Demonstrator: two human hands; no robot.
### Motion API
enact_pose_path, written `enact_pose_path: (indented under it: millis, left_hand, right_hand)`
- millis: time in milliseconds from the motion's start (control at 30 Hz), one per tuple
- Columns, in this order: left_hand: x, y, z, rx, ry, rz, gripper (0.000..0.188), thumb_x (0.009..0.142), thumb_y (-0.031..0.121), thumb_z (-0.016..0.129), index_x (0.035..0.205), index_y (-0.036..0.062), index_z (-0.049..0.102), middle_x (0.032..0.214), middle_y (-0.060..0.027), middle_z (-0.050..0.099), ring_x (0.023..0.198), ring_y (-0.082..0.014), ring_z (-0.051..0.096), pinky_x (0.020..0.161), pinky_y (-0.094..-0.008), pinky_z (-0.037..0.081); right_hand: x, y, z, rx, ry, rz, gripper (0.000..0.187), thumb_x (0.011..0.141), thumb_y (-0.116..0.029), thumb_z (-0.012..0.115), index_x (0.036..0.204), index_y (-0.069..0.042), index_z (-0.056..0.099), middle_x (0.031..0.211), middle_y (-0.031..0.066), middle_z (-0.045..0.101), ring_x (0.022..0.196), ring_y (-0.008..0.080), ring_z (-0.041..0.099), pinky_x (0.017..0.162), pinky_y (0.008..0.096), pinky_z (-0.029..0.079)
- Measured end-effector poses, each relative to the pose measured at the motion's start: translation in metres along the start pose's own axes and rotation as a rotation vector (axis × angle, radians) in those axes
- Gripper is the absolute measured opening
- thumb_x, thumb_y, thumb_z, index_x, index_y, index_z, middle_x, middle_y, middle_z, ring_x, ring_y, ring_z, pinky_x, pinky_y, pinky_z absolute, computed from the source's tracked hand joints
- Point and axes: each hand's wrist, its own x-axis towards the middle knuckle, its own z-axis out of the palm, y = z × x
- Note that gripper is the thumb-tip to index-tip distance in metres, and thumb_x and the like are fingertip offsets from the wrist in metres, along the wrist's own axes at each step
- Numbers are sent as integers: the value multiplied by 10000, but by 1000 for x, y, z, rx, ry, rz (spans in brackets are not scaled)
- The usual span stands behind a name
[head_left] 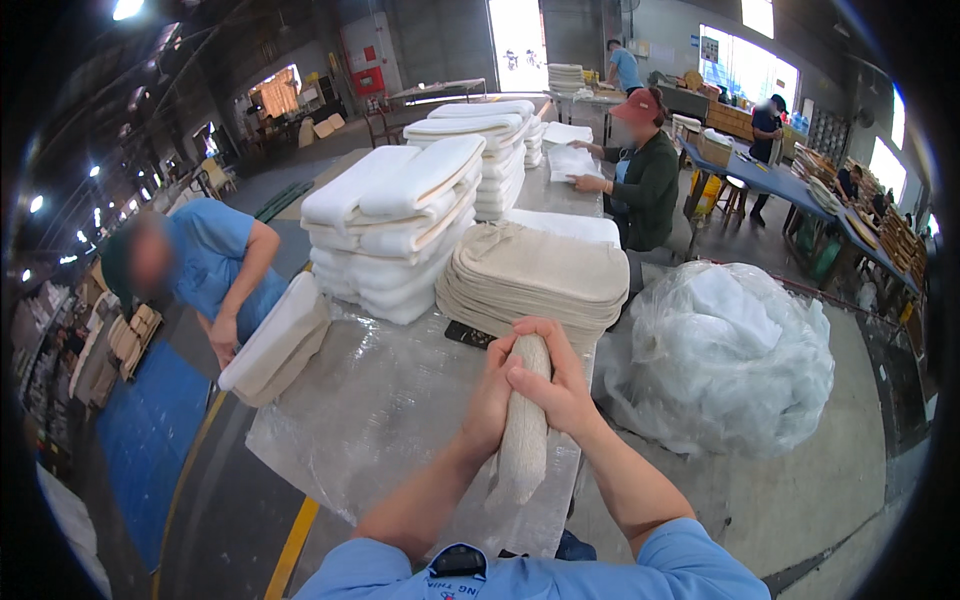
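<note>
Both my hands grip a beige fabric cushion cover (523,440), seen nearly edge-on and held upright above the table's near end. My left hand (487,400) is closed round its left side. On the other side my right hand (556,383) wraps over the top edge, thumb pressed on the fabric. Just beyond my hands lies a neat stack of beige covers (540,265) with rounded corners. A small dark flat object (467,335) shows at the stack's near left corner. What is inside the held cover, if anything, cannot be seen.
Clear plastic covers the table (370,400). Tall piles of folded white padding (385,215) stand beyond it. A large plastic bag of white stuff (725,350) bulges at the right. One person (225,260) leans beside white-and-beige pads (280,345) at left; another (645,180) handles white sheets.
</note>
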Motion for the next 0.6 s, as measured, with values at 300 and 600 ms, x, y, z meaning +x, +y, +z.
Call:
enact_pose_path:
  millis: [300, 600]
  left_hand:
    - [-56, 0, 12, 53, 33, 45, 434, 1170, 301, 365, 1506, 27, 379, 1548, -157, 408, 1467, -225, 393, 1238, -407, 305]
    - [-107, 18, 6, 286, -123, 179, 804, 1093, 320, 625, 1679, 45, 150, 1656, -177, 301, 1557, -302, 300, 1281, -467, 251]
  right_hand:
    - [-37, -5, 22, 94, 118, 2, 194, 975, -162, 726, 1105, -20, 704, 1159, 101, 701, 1142, 215, 636, 1024, 360, 482]
    - [-51, -11, 27, 124, -55, 151, 289, 1090, -290, 633, 1130, -16, 714, 1168, 114, 718, 1111, 188, 652, 986, 356, 502]
